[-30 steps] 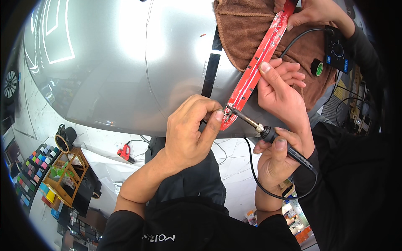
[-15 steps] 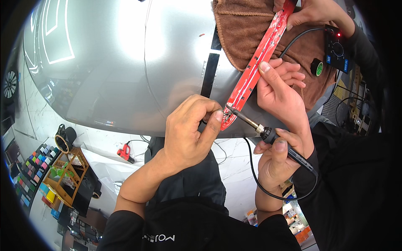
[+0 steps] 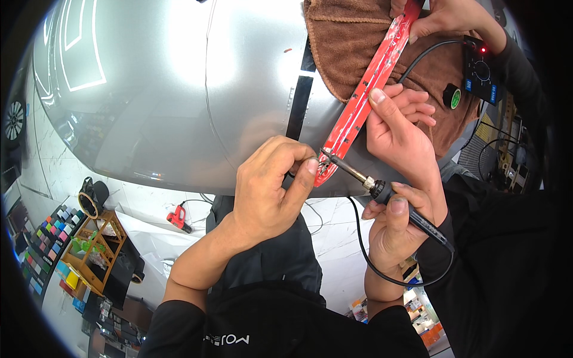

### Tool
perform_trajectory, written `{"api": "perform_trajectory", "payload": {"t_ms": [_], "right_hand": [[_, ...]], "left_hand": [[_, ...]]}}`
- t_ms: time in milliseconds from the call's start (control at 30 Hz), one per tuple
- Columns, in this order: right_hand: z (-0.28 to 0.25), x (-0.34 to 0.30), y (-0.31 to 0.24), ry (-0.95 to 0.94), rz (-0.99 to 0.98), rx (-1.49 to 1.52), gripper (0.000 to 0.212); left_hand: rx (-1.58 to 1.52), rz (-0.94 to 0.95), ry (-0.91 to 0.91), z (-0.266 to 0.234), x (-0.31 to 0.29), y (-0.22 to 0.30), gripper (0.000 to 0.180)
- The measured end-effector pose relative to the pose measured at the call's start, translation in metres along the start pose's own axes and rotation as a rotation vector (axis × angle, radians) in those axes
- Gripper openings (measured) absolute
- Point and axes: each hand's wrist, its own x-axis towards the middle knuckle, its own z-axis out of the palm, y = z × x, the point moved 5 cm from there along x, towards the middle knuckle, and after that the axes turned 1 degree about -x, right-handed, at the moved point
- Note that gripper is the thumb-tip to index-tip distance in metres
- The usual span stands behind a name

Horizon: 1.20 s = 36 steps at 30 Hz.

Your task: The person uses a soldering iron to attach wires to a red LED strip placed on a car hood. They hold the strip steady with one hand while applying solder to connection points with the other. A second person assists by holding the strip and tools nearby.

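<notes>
one red strip (image 3: 365, 98), long axis lower left to upper right, lower end just right of your left hand (image 3: 265, 188), the nearer; whether that grip closes, you cannot tell. one soldering iron (image 3: 382, 192), clamped in your right hand (image 3: 396, 230), tip at that end. two co-worker's hands (image 3: 403, 131) on the strip.

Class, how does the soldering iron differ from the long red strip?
The soldering iron is mostly black with a metal shaft; the strip is red with dark marks. The iron slants down toward the right, the strip up toward the right. The person's right hand holds the iron; a co-worker's hands hold the strip. Both are long and narrow.
</notes>
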Motion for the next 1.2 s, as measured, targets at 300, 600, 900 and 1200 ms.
{"api": "perform_trajectory", "payload": {"t_ms": [300,600,900,1200], "right_hand": [[-0.004,-0.015,0.01,0.028,-0.049,0.141,0.033],[-0.002,-0.014,0.011,-0.012,-0.032,0.204,0.033],[-0.006,-0.017,0.005,-0.022,-0.155,0.107,0.028],[0.003,-0.029,-0.029,-0.173,-0.589,-0.359,0.04]], "left_hand": [[-0.007,-0.01,-0.008,-0.001,0.0,0.0,0.004],[-0.074,-0.019,-0.023,-0.002,-0.001,-0.001,0.009],[-0.03,-0.01,0.039,0.0,-0.003,-0.002,0.014],[0.102,0.138,0.197,0.007,-0.005,-0.003,0.023]]}}
